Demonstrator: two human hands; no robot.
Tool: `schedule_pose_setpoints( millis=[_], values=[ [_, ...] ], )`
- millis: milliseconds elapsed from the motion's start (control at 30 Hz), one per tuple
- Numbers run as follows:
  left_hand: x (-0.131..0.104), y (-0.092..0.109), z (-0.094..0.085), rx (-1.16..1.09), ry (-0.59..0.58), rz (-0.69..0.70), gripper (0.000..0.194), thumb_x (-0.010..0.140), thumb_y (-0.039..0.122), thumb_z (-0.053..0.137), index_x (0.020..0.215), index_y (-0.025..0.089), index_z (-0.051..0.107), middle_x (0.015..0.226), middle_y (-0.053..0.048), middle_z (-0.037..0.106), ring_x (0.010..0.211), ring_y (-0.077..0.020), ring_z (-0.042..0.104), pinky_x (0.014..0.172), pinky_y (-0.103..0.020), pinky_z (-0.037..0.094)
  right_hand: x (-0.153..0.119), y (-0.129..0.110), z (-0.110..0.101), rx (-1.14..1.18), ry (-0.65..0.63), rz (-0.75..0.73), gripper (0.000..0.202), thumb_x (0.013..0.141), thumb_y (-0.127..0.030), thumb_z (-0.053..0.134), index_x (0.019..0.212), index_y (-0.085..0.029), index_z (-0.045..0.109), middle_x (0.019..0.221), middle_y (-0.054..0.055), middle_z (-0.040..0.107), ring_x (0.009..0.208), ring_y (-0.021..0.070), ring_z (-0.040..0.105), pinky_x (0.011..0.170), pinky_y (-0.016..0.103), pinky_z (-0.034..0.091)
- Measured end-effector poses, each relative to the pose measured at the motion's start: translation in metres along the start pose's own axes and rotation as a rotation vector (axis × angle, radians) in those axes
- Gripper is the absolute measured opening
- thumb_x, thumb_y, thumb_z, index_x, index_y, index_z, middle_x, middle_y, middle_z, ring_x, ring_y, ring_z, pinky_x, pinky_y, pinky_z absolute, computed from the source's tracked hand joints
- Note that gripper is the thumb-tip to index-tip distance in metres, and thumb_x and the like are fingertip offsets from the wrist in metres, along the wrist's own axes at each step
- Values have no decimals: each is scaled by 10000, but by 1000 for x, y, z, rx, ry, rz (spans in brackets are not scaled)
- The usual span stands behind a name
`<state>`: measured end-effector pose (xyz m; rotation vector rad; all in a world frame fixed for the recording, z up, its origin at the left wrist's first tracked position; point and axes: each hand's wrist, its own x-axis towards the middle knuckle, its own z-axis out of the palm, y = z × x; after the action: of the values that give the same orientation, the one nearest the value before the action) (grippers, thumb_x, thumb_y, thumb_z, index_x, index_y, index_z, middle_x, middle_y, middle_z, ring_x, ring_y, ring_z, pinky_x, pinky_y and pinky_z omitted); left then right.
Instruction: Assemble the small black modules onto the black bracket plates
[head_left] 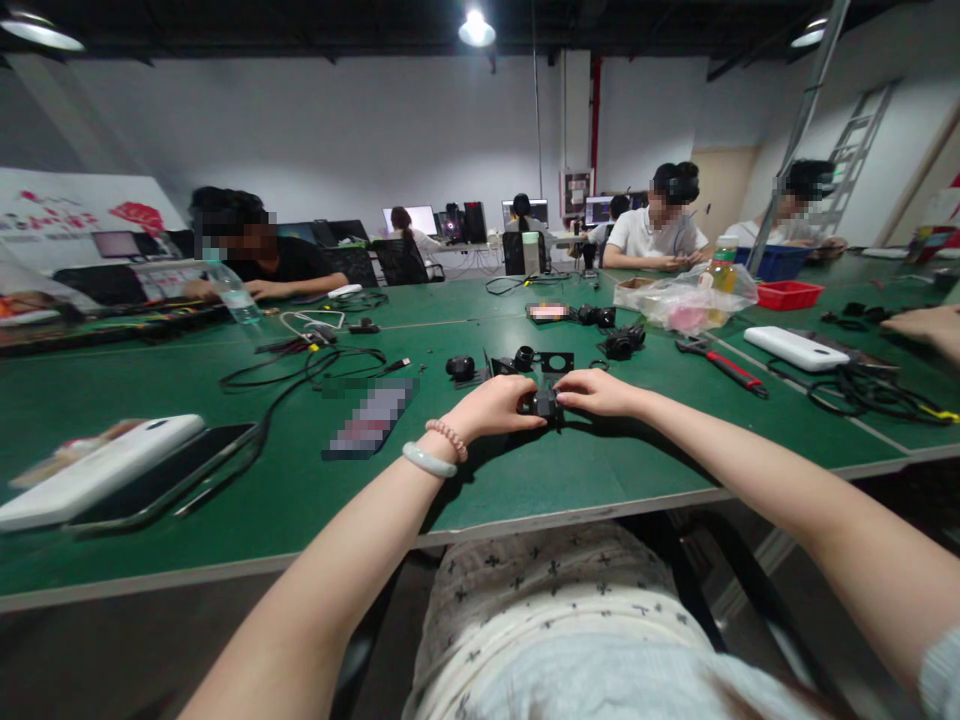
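Note:
Between my two hands, just above the green table, is a small black blocky part whose exact kind I cannot make out. My left hand grips it from the left, thumb and fingers closed around its side. From the right, my right hand pinches its edge with the fingertips. Right behind lie a flat black plate with a round hole, a black ring-shaped piece and a thin black ring. A rounded black part sits left of these.
At left lie a phone, a white power bank and black cables. To the right are a red-handled wrench, another white power bank and a red tray. A bottle leans near a co-worker across the table.

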<state>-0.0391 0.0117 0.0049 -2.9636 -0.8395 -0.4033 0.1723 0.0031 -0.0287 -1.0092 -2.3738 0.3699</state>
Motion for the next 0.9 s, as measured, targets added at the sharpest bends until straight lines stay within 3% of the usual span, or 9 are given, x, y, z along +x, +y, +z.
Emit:
schedule_pose_setpoints(
  millis=[333,667,900],
  values=[
    [0,-2,2,-12,9,26,310,669,424,551,790,139,548,700,-28,565,618,-134,507,555,-222,339,0,-1,0,9,-19,47,309,816,-335,390,879,-116,598,854,64,614,758,145,528,689,228,372],
    [0,-2,3,-11,16,37,323,666,428,556,810,139,547,717,-34,568,635,-140,509,566,-225,337,-1,-1,3,45,-29,153,472,823,-451,300,639,-103,561,575,18,546,525,94,457,516,198,310],
    [0,-2,3,-30,20,17,305,660,423,566,773,140,547,689,-27,567,606,-133,505,550,-222,338,-1,-2,-1,-11,49,148,482,815,-465,315,644,-101,579,559,17,542,524,94,459,509,201,295]
  ],
)
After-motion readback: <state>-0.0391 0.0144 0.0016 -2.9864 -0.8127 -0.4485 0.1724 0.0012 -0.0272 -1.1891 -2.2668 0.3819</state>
